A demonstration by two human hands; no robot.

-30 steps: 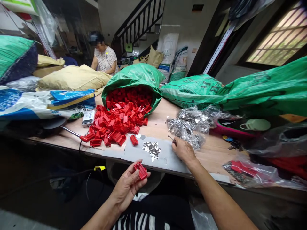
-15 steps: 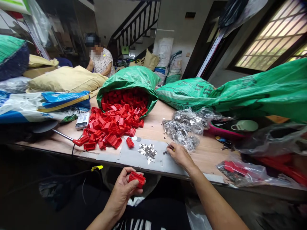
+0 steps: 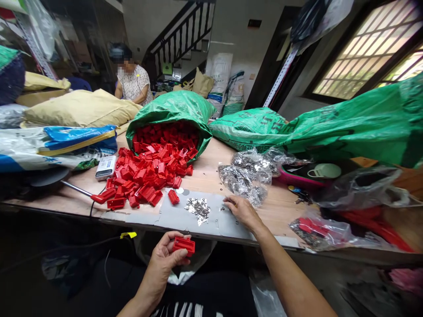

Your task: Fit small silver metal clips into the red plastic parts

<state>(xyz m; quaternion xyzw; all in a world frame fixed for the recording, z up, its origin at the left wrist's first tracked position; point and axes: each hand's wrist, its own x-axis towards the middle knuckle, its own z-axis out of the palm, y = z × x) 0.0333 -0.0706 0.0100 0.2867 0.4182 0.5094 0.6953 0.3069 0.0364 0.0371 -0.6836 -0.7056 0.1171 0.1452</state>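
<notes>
My left hand (image 3: 168, 255) is closed around a red plastic case (image 3: 183, 245), held in front of the table edge with its hollow side showing. My right hand (image 3: 240, 210) rests at the grey sheet (image 3: 172, 215), fingertips pressed together beside a few tiny dark parts (image 3: 222, 209); what they pinch is too small to make out. Left of it lies a heap of small shiny metal pieces (image 3: 198, 208). A single red case (image 3: 173, 197) sits near that heap. Many more red cases (image 3: 145, 176) spill from a green sack (image 3: 175, 105).
Plastic bags of metal parts (image 3: 243, 180) lie behind my right hand. At the right are a pink tray with a pale green cup (image 3: 325, 171) and a clear bag (image 3: 322, 231). Green sacks (image 3: 257, 127) line the back. A person (image 3: 134, 83) sits beyond the table.
The view has shifted slightly to the right. My left hand has tilted the red case so its hollow faces me more. At my right fingertips, the thin yellowish item seen earlier no longer shows.
</notes>
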